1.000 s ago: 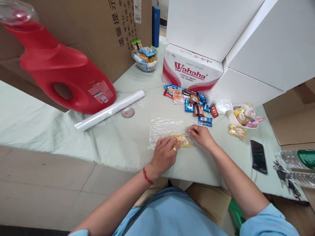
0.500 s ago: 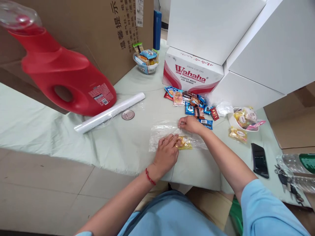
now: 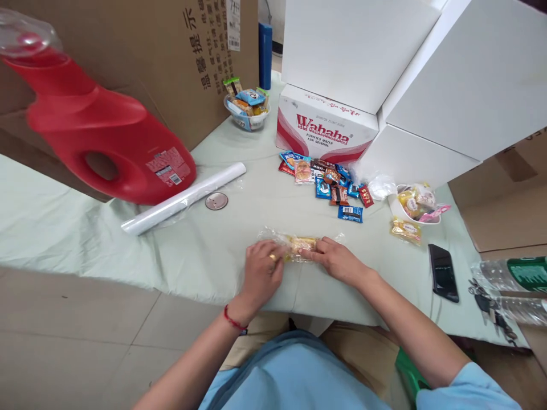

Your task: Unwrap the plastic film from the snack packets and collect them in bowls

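Left hand [image 3: 261, 272] near front edge of bench [image 3: 222, 256], fingers bent at left end of clear film [image 3: 270, 234]; pinching or not, cannot tell. Yellow packet [image 3: 297, 244] on bench between hands, film about it. Right hand [image 3: 342, 262] at packet's right end, forefinger on top; grip cannot be told. Beyond, left to right: red jug [image 3: 123, 131], white roll [image 3: 188, 196], round disc [image 3: 216, 201], phone [image 3: 443, 273] toward front right corner.

A light-blue top [image 3: 290, 378], darker along its upper edge, occupies the lower centre of the frame; its short, loose sleeve [image 3: 472, 388] appears at lower right. Beige trousers [image 3: 359, 348] are partly visible above it. A thin red bracelet [image 3: 233, 321] encircles the left wrist [image 3: 247, 304]; a gold-coloured ring [image 3: 272, 257] adorns the left hand [image 3: 261, 270]
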The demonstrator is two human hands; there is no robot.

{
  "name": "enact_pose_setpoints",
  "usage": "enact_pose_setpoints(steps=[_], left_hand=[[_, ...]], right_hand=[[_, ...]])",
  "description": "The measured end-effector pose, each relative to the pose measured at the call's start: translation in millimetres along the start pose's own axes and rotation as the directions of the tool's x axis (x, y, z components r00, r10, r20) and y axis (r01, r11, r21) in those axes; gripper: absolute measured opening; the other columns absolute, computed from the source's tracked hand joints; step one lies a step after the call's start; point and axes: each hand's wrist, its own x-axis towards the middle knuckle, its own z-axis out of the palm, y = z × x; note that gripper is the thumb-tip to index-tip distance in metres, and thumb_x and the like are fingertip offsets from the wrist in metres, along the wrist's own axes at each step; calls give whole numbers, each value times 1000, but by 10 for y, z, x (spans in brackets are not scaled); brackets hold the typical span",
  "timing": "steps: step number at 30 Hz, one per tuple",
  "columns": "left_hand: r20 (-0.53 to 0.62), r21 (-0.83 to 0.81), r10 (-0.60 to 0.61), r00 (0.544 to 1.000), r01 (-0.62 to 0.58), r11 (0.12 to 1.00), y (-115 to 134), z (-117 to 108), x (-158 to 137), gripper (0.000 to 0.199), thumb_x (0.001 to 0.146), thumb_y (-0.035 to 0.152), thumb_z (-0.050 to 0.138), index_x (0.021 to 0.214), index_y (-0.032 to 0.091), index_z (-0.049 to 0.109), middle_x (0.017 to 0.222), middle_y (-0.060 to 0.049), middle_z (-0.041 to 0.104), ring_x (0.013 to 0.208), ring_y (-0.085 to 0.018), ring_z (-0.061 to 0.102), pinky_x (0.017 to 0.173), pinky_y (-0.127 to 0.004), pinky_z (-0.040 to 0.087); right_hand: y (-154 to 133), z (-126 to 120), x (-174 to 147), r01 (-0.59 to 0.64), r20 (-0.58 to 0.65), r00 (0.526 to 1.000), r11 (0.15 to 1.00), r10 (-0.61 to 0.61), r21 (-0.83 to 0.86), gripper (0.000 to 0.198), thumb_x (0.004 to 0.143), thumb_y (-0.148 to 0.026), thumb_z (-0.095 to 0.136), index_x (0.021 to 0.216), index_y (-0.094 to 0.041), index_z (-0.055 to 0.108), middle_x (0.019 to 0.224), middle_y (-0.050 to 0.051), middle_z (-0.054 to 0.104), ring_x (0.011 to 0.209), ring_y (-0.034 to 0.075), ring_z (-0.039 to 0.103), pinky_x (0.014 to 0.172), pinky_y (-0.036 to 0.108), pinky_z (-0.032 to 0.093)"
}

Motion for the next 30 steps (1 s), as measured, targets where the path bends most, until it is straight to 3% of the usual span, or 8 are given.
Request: enact_pose_setpoints(steps=[3, 6, 11, 14, 20, 22, 26, 30], left_hand=[[-179, -24, -362, 915, 364, 931, -164, -77, 61, 41, 106, 42, 42, 129, 20, 68, 125, -14, 71, 125, -31, 60, 111, -53, 45], [-122, 83, -462, 878, 473, 877, -218, -58, 189, 55, 98, 58, 54, 128, 14, 67, 143, -22, 62, 146, -42, 45, 119, -66, 37], [9, -32, -336, 942, 336, 941, 31, 16, 321, 14, 84, 34, 69, 84, 20, 69, 104, -10, 70, 101, -27, 69, 92, -45, 60], [43, -241, -274, 961, 276, 930, 323, 92, 369, 11, 87, 20, 60, 90, 19, 70, 96, -5, 68, 76, -15, 67, 73, -31, 60], [246, -78, 98, 964, -81, 994, 573, 370, 248, 32, 103, 23, 48, 122, 16, 73, 133, -13, 73, 127, -26, 67, 113, -47, 52], [277, 29, 173, 945, -188, 982, 529, 438, 104, 40, 104, 23, 47, 137, 11, 65, 148, -16, 65, 141, -27, 58, 121, -49, 45], [299, 151, 231, 926, -285, 947, 452, 500, -127, 57, 98, 19, 50, 154, 7, 49, 160, -19, 54, 153, -28, 46, 126, -48, 39], [316, 178, 242, 917, -308, 934, 442, 492, -145, 59, 98, 20, 49, 156, 5, 47, 160, -19, 53, 153, -27, 46, 128, -46, 37]], right_hand=[[-64, 11, 18, -10, 6, 1000, 998, 11, -64, 54, 104, -8, 48, 151, -32, 60, 100, 7, 63, 94, 23, 55, 85, 31, 47], [-117, -49, 60, -38, 17, 999, 994, 40, -101, 51, 105, -12, 49, 151, -30, 61, 101, 8, 63, 93, 24, 55, 84, 32, 46], [-144, -104, 112, -53, 56, 997, 995, 57, -79, 50, 106, -11, 48, 149, -31, 63, 100, 7, 63, 93, 22, 55, 83, 31, 45], [-155, -57, 100, -51, 25, 998, 998, 52, -32, 45, 105, -10, 47, 141, -27, 68, 103, 9, 64, 95, 24, 55, 86, 33, 46], [-79, 57, -161, -7, -139, 989, 949, 53, 315, 28, 102, -22, 53, 119, -20, 75, 113, 13, 70, 107, 27, 60, 98, 42, 51], [1, 97, -271, -167, -198, 941, 886, 274, 433, 34, 106, -28, 45, 125, -22, 73, 99, 9, 71, 96, 25, 63, 93, 41, 53], [152, 214, -391, -562, -345, 657, 740, 671, 369, 42, 98, -44, 61, 129, -20, 72, 103, 12, 68, 102, 31, 61, 98, 50, 52], [240, 177, -419, -574, -335, 634, 715, 697, 398, 23, 87, -41, 71, 98, -21, 75, 126, 17, 63, 122, 34, 57, 107, 52, 47]])
